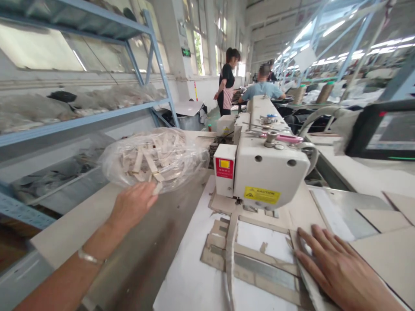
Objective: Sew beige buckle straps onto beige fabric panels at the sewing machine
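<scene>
My left hand reaches to the near edge of a clear plastic bag full of cut beige strips. Its fingers are closed around the end of a pale strip. My right hand lies flat, fingers spread, at the edge of a beige piece beside a white template. A long beige strip runs over the template and toward the head of a white sewing machine. The machine's needle area is mostly hidden under its head.
Pink-handled scissors lie on top of the machine. Beige panels rest at the right, below a control screen. Blue shelving stands at the left. Two people are farther back.
</scene>
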A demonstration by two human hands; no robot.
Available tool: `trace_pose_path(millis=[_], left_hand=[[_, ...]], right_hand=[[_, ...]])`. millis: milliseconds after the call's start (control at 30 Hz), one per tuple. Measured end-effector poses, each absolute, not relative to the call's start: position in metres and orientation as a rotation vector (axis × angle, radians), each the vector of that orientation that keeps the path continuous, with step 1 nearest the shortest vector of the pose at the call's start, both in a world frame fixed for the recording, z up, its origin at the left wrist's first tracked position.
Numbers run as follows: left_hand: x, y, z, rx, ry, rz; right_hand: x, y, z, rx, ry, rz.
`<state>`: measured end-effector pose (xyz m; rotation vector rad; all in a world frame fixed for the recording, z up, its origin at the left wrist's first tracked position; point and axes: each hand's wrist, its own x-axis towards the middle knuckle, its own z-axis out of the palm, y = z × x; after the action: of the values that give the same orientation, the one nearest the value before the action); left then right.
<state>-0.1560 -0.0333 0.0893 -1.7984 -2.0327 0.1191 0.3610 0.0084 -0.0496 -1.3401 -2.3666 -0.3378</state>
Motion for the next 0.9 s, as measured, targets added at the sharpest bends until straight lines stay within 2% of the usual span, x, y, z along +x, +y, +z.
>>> trace_pose_path(millis=[33,133,200,333,467,600,767,900], left_hand=[[-0.139,-0.044,0.083,-1.923,-1.930,0.065],[-0.083,-0.070,0.061,-2.397,-1.394,-0.396],[-0.047,-0.079,0.050,-2.542,-1.297,-0.659],[-0.002,-0.076,0.040,-2.737,-1.493,-1.112],[0.008,-0.065,0.037,-2.857,-1.673,-1.241],[0.016,-0.064,0.041,-2.867,-1.793,-1.222],[0.041,-0.070,0.051,-2.878,-1.746,-1.295],[0.045,-0.070,0.052,-2.781,-1.640,-1.510]], right_hand=[[0.359,0.008,-0.049,-1.354,-2.401,-0.396],[0.357,0.008,-0.046,-1.371,-2.453,-0.589],[0.355,0.008,-0.043,-1.360,-2.466,-0.655],[0.352,0.007,-0.042,-1.347,-2.442,-0.698],[0.355,0.008,-0.042,-1.372,-2.414,-0.636],[0.342,-0.007,-0.015,-1.225,-2.414,-0.364],[0.276,-0.046,0.036,-0.723,-2.550,0.361],[0.248,-0.059,0.049,-0.606,-2.470,0.556]])
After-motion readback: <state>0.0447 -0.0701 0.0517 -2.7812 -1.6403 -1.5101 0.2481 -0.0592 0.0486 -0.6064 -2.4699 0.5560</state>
